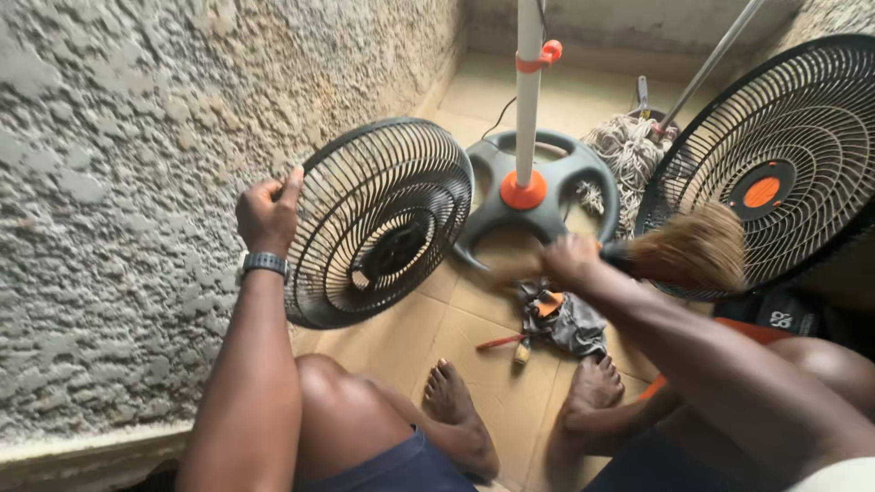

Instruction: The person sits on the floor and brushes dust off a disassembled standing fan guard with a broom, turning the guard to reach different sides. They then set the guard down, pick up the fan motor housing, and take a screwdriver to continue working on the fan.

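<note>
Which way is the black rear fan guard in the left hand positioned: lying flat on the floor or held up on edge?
Held up on edge. The left hand grips the rear fan guard at its upper rim, above the tiled floor.

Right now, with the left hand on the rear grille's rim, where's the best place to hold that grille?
Probably the outer rim, from the wall side, where the left hand already clamps it. The grille stands on edge, tilted, its open face toward the brush in the right hand. The rim is its one thick, continuous band; the ribs look thin.
</note>
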Demonstrator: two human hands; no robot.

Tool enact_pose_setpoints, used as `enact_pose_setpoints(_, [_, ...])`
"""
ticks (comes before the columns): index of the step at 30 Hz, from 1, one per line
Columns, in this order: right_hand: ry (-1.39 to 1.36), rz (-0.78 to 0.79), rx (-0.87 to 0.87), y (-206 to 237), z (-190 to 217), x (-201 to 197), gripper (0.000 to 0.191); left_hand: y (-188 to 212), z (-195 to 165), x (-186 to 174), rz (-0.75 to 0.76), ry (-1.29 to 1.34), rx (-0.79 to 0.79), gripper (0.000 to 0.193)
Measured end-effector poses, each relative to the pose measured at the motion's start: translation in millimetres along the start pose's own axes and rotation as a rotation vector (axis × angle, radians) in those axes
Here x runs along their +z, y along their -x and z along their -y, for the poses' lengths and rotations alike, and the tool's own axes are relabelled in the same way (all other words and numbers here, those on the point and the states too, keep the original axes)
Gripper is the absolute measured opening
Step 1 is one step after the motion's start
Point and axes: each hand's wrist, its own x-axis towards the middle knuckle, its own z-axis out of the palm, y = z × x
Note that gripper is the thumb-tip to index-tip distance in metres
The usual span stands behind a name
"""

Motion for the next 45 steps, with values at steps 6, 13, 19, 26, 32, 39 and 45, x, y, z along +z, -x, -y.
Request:
enact_pose_setpoints(6, [-0.247, -0.092, 0.072, 45.2, -50.9, -103.9, 0.056, -0.6, 19.6, -4.0, 0.074, 0.229, -0.192, 0.078])
enact_pose_setpoints(13, [-0.509, -0.307, 0.183, 97.7, -53.5, -201.7, 0.075, -12.0, -1.9, 24.9, 0.046, 0.168, -0.063, 0.022])
enact_pose_setpoints(19, [-0.586, -0.589, 0.098, 80.1, -40.8, -201.1, 0.076, -5.5, -52.1, 73.2, -0.033, -0.092, -0.115, 0.046])
enact_pose_setpoints(26, [-0.445, -0.279, -0.097, 36.3, -3.9, -111.9, 0.057, -2.3, -40.8, 53.1, -0.023, -0.094, -0.087, 0.057])
enact_pose_setpoints(32, [-0.419, -0.239, -0.031, 38.4, -24.2, -119.4, 0.03, -8.0, -11.0, 35.9, -0.031, -0.05, -0.219, 0.065])
enact_pose_setpoints(39, [-0.475, -0.315, -0.122, 12.5, 1.1, -107.2, 0.018, 1.8, -6.0, 34.0, -0.026, 0.008, -0.184, 0.063])
enact_pose_setpoints(45, [-0.093, -0.134, -0.179, -10.1, 40.3, -47.9, 0.03, -1.5, 3.5, 27.9, -0.09, 0.0, -0.032, 0.067])
